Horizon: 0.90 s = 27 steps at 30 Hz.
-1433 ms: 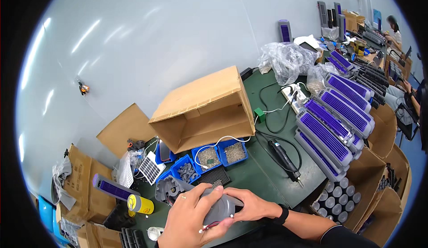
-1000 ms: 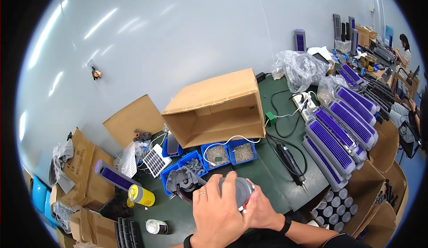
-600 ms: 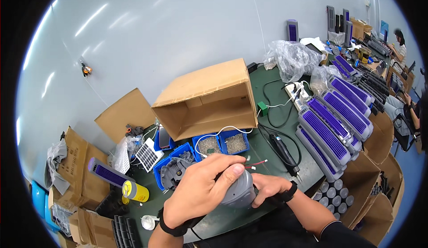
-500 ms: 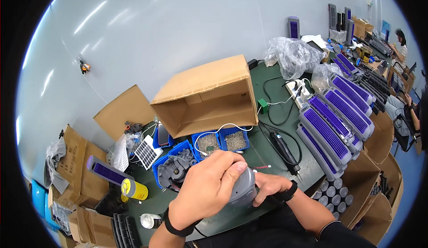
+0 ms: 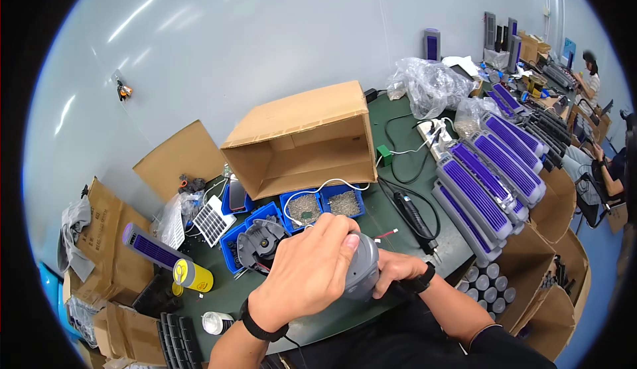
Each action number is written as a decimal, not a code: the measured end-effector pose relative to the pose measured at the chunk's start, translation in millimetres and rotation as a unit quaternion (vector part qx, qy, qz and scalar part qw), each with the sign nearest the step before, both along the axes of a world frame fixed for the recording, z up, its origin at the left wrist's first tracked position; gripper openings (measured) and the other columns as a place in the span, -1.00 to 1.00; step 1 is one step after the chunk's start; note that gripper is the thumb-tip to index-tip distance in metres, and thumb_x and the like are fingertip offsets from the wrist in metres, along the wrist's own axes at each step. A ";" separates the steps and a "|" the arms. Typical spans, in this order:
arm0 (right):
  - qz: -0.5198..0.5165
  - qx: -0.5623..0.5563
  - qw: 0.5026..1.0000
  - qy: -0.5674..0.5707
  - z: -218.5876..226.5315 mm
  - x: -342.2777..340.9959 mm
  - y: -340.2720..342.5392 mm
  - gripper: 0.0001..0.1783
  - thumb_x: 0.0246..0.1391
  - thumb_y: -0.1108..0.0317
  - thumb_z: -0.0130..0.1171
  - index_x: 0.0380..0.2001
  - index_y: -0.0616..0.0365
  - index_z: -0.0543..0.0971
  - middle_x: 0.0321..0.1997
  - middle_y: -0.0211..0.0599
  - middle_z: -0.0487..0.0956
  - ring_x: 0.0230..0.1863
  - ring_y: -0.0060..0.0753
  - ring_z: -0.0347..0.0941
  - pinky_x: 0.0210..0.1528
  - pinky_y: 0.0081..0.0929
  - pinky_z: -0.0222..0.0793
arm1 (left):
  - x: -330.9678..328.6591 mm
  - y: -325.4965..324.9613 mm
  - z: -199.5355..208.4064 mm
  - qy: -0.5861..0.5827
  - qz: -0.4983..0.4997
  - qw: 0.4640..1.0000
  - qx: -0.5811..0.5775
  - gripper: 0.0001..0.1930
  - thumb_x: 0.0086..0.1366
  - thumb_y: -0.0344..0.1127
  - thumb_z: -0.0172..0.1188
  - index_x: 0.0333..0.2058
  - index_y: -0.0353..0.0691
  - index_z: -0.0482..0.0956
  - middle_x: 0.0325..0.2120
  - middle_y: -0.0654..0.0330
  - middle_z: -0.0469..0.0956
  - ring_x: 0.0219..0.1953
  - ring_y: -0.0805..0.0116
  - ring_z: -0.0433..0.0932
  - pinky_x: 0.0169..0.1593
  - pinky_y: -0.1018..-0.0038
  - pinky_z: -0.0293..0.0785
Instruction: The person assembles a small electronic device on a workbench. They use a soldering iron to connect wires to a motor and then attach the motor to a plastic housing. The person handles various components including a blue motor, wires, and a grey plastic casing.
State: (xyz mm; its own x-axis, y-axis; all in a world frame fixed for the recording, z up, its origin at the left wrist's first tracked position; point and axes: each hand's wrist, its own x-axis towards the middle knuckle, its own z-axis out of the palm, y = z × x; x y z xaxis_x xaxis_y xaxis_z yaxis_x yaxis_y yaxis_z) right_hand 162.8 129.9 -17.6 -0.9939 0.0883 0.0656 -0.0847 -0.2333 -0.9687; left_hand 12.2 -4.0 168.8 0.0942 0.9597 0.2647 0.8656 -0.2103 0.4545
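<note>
Both hands hold a rounded grey plastic housing point(image 5: 364, 268) over the near edge of the green worktable. My left hand point(image 5: 310, 269) lies across its left side and top, thumb pressed along the upper edge. From the right, my right hand point(image 5: 397, 271) closes on the housing's side, with some fingers hidden behind it. A red wire end with a white connector point(image 5: 387, 234) shows just beyond the housing. Left of my left hand, another grey moulded part point(image 5: 260, 241) sits at a blue bin. Two blue bins of small screws, one bin point(image 5: 344, 203) farther right, stand beyond my hands.
An open cardboard box point(image 5: 302, 140) lies on its side behind the bins. An electric screwdriver point(image 5: 413, 218) with a black cord rests to the right. Purple-and-grey units point(image 5: 478, 182) are stacked beyond it. A yellow container point(image 5: 193, 275) stands at left. Other people sit at far right.
The whole view has shifted slightly, with the table contents moving a little left in the picture. Both hands keep their hold on the housing, which appears slightly turned.
</note>
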 end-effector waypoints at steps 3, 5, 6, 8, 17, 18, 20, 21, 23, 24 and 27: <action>-0.025 -0.005 1.000 0.002 -8.0 -3.1 -2.6 -0.19 -0.34 0.56 0.54 0.14 0.29 0.55 0.00 -0.26 0.65 0.03 -0.40 0.54 0.12 -0.42 0.45 | -2.0 -3.0 -1.9 -0.027 0.010 0.999 0.031 -0.78 0.56 -0.27 -0.03 -0.08 -0.27 0.53 -0.26 -0.05 0.54 -0.23 -0.13 0.58 -0.17 0.16 0.48; -0.106 0.072 0.992 0.019 5.7 6.3 -12.8 -0.06 -0.27 0.47 0.61 0.28 0.27 0.45 0.10 -0.22 0.61 0.13 -0.36 0.51 0.19 -0.37 0.44 | -4.6 0.2 -5.4 -0.038 0.017 0.999 0.031 -0.77 0.56 -0.25 -0.02 -0.08 -0.28 0.53 -0.24 -0.06 0.55 -0.19 -0.15 0.58 -0.12 0.14 0.49; -0.146 0.108 0.983 0.027 13.5 11.9 -20.8 0.01 -0.23 0.43 0.64 0.35 0.26 0.39 0.15 -0.20 0.59 0.19 -0.34 0.50 0.22 -0.35 0.44 | -5.9 2.9 -7.4 -0.044 0.020 0.998 0.028 -0.76 0.56 -0.24 -0.01 -0.08 -0.28 0.53 -0.23 -0.07 0.56 -0.17 -0.16 0.58 -0.10 0.14 0.49; -0.293 0.237 0.924 0.069 24.8 17.1 -44.7 0.26 -0.15 0.26 0.68 0.52 0.25 0.11 0.33 -0.05 0.49 0.35 -0.20 0.44 0.29 -0.26 0.43 | -3.8 4.9 -10.0 -0.036 0.059 0.997 0.038 -0.75 0.55 -0.22 0.00 -0.08 -0.28 0.55 -0.24 -0.12 0.59 -0.14 -0.20 0.58 -0.08 0.09 0.49; -0.481 0.430 0.761 0.071 36.2 3.4 -81.8 0.35 -0.22 0.22 0.65 0.53 0.35 0.02 0.36 0.19 0.45 0.21 0.19 0.57 0.08 -0.14 0.61 | 12.6 9.0 3.0 -0.011 0.139 0.990 0.004 -0.58 0.55 -0.09 0.00 -0.31 -0.39 0.55 -0.39 -0.26 0.59 -0.26 -0.34 0.56 -0.18 -0.04 0.44; -0.486 0.432 0.757 0.069 36.3 1.3 -82.9 0.34 -0.22 0.22 0.65 0.53 0.35 0.03 0.35 0.19 0.45 0.20 0.19 0.57 0.08 -0.15 0.61 | 13.0 11.0 2.5 -0.007 0.142 0.990 -0.004 -0.58 0.56 -0.10 -0.02 -0.30 -0.39 0.54 -0.40 -0.26 0.58 -0.25 -0.34 0.55 -0.18 -0.04 0.43; -0.497 0.436 0.748 0.066 37.5 0.0 -83.9 0.34 -0.22 0.23 0.65 0.52 0.35 0.03 0.35 0.19 0.45 0.19 0.19 0.58 0.07 -0.16 0.61 | 15.3 14.1 -2.2 -0.003 0.144 0.990 0.014 -0.61 0.57 -0.13 -0.05 -0.27 -0.38 0.53 -0.38 -0.24 0.57 -0.24 -0.33 0.55 -0.17 -0.03 0.42; -0.506 0.439 0.739 0.066 36.7 0.5 -84.1 0.34 -0.22 0.24 0.64 0.53 0.35 0.02 0.33 0.19 0.47 0.17 0.18 0.59 0.06 -0.16 0.61 | 16.4 15.3 -6.0 0.001 0.143 0.990 0.021 -0.63 0.58 -0.15 -0.06 -0.26 -0.37 0.52 -0.38 -0.24 0.56 -0.24 -0.33 0.54 -0.16 -0.03 0.42; -0.510 0.431 0.741 0.071 39.5 3.2 -82.8 0.34 -0.21 0.26 0.64 0.53 0.36 0.02 0.31 0.18 0.49 0.16 0.18 0.59 0.05 -0.17 0.61 | 19.7 14.8 -12.0 0.008 0.140 0.988 0.064 -0.66 0.59 -0.19 -0.09 -0.23 -0.35 0.51 -0.36 -0.22 0.55 -0.23 -0.32 0.54 -0.15 -0.03 0.41; -0.508 0.425 0.746 0.073 39.9 3.8 -84.8 0.34 -0.21 0.26 0.64 0.53 0.36 0.02 0.29 0.17 0.50 0.16 0.17 0.59 0.05 -0.18 0.61 | 20.8 11.1 -15.5 0.011 0.143 0.986 0.082 -0.68 0.59 -0.21 -0.10 -0.22 -0.35 0.50 -0.34 -0.21 0.55 -0.22 -0.31 0.53 -0.15 -0.02 0.41; -0.494 0.396 0.771 0.074 43.4 1.9 -86.7 0.33 -0.22 0.29 0.64 0.54 0.36 0.03 0.26 0.15 0.53 0.14 0.13 0.61 0.04 -0.20 0.61 | 24.4 4.5 -14.3 0.012 0.155 0.983 0.100 -0.73 0.58 -0.25 -0.08 -0.22 -0.33 0.49 -0.36 -0.16 0.53 -0.26 -0.27 0.53 -0.17 0.02 0.41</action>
State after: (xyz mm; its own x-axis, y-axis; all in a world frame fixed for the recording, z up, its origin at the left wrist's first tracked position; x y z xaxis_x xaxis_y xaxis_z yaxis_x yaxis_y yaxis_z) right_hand 164.8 43.2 25.8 -0.4445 0.6706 0.5939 0.0351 0.6755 -0.7365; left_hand 36.6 0.5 154.5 -0.1862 0.8725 0.4517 0.9123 -0.0170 0.4091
